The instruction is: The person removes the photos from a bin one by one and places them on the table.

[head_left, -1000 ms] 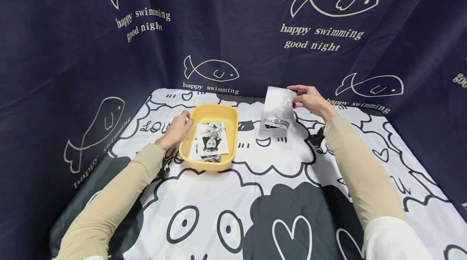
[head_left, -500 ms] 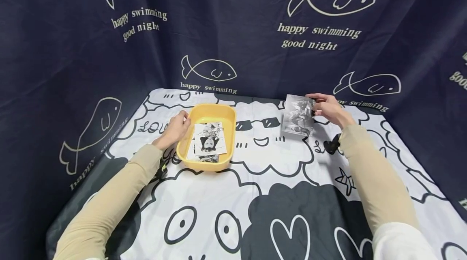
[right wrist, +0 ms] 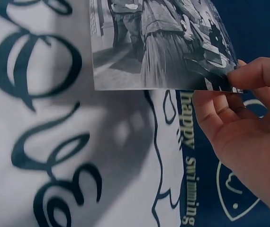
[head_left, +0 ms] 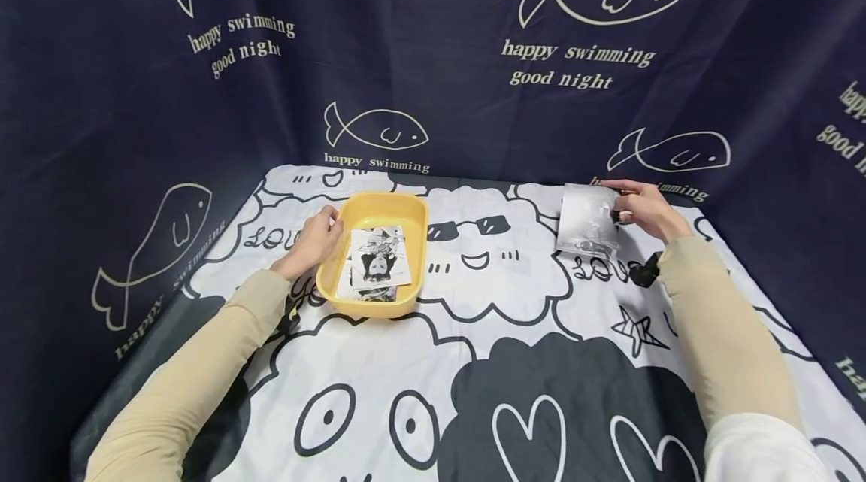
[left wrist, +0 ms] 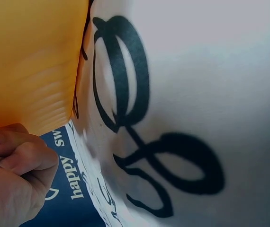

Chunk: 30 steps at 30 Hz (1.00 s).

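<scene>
My right hand [head_left: 646, 207] pinches one edge of a glossy black-and-white photo [head_left: 587, 220] between thumb and fingers, at the back right of the table. In the right wrist view the photo [right wrist: 163, 47] shows standing figures in long clothes, and its shadow falls on the cloth beneath. With curled fingers my left hand [head_left: 316, 241] grips the left rim of a yellow plastic basin [head_left: 419, 256]. Inside the basin lie several black-and-white photos [head_left: 379, 260], overlapping, a portrait on top. The left wrist view has the hand [left wrist: 19, 165] at the basin's outer wall [left wrist: 31, 71].
A white cloth [head_left: 501, 279] with black cartoon drawings covers the table. Dark blue curtains [head_left: 460, 121] with fish prints hang close behind and at both sides. A dark band [head_left: 646, 271] sits at the right wrist.
My right hand has carried the photo rightward, away from the basin, and slightly nearer the table. The left hand keeps its grip on the basin's rim; the head view has shifted a little.
</scene>
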### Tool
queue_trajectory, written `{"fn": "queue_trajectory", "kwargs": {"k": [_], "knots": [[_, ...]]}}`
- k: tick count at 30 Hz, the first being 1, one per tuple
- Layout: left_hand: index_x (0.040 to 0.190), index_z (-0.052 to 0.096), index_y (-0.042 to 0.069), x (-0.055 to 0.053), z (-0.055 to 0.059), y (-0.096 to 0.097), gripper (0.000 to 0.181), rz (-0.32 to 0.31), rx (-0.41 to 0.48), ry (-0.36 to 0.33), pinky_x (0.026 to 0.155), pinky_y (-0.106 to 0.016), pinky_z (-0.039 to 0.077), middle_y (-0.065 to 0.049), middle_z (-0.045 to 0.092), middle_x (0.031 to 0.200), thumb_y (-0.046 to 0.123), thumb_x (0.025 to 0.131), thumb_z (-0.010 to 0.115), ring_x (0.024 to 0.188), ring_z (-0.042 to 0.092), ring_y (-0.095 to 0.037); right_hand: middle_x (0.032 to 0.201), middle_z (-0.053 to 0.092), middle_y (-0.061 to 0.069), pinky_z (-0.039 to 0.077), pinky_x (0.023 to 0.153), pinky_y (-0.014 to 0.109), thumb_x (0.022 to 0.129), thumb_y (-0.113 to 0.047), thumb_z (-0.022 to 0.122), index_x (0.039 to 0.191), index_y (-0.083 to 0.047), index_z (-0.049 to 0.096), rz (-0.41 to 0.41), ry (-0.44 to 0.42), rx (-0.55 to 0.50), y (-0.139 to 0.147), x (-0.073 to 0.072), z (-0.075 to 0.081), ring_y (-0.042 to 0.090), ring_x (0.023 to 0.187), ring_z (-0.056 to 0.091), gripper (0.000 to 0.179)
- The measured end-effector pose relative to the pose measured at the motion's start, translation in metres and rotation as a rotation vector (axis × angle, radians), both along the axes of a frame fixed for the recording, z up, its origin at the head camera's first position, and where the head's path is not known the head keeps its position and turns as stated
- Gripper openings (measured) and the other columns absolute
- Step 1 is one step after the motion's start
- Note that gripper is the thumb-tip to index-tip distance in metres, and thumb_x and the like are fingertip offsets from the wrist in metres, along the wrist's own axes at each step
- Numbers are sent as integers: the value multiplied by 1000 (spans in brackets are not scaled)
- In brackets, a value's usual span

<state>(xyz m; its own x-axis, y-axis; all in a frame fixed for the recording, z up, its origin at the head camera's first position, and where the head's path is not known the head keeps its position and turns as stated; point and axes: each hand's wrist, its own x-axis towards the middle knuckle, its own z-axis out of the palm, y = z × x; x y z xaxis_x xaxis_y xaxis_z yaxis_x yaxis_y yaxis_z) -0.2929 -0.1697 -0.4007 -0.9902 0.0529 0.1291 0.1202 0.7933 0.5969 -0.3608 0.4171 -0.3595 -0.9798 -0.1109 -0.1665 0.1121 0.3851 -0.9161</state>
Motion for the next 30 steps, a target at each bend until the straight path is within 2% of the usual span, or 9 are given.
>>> {"fn": "queue_trajectory", "kwargs": {"k": [3, 5, 7, 11, 15, 18, 22, 26, 30], "knots": [[110, 50, -2, 0, -1, -1, 22, 1, 3, 4, 52, -26, 42, -14, 55, 76, 15, 100, 41, 59, 51, -19, 111, 41, -11, 46, 66, 19, 92, 2, 43, 147, -11, 36, -9, -7, 26, 8, -2, -3, 1, 77, 43, 57], [110, 50, -2, 0, -2, -2, 22, 1, 2, 15, 53, -26, 43, -14, 56, 76, 15, 100, 41, 60, 52, -19, 121, 39, -10, 46, 68, 20, 92, 1, 42, 150, -6, 29, -15, -18, 43, 12, -2, -5, 2, 80, 43, 60], [110, 50, -2, 0, -2, -2, 22, 0, 1, 20, 53, -26, 43, -15, 57, 76, 15, 100, 41, 60, 52, -20, 131, 37, -6, 46, 69, 21, 92, 0, 43, 151, -8, 29, -27, -29, 64, 15, -3, -7, 2, 82, 42, 61], [110, 50, -2, 0, -3, -3, 22, 1, -2, 22, 54, -26, 43, -16, 59, 77, 15, 100, 42, 61, 53, -20, 143, 32, -9, 45, 67, 20, 91, -1, 44, 151, -13, 32, -45, -40, 87, 21, -5, -10, 3, 78, 40, 61], [110, 50, -2, -1, -2, -2, 22, -1, 2, 21, 54, -27, 43, -16, 59, 78, 14, 100, 42, 61, 53, -21, 129, 37, -10, 45, 63, 19, 91, 1, 45, 148, -14, 37, -42, -28, 69, 26, -5, -13, 3, 73, 41, 60], [110, 50, -2, -1, -2, -3, 21, -2, -2, 25, 55, -27, 44, -16, 59, 78, 14, 100, 42, 62, 54, -21, 116, 38, -12, 44, 60, 20, 89, 4, 45, 138, -25, 51, -46, -19, 46, 29, -6, -16, 4, 71, 42, 57], [110, 50, -2, -1, -3, -3, 22, 2, -13, 24, 56, -27, 43, -17, 59, 79, 15, 100, 41, 63, 54, -22, 124, 38, -3, 44, 61, 20, 88, 5, 44, 122, -34, 57, -51, -2, 69, 30, -9, -20, 2, 73, 44, 54], [111, 50, -1, -2, -4, -3, 22, 6, -14, 17, 55, -27, 43, -17, 59, 80, 15, 100, 41, 63, 53, -21, 140, 29, 14, 45, 63, 23, 86, 4, 42, 141, -17, 47, -57, 37, 179, 28, -14, -25, 2, 77, 47, 59], [110, 50, -1, -2, -3, -2, 22, 13, -20, 15, 54, -27, 42, -16, 59, 78, 16, 100, 40, 61, 52, -20, 136, 32, 21, 43, 60, 25, 81, 5, 41, 145, -1, 37, -89, 74, 281, 23, -18, -31, 5, 71, 46, 64]]}}
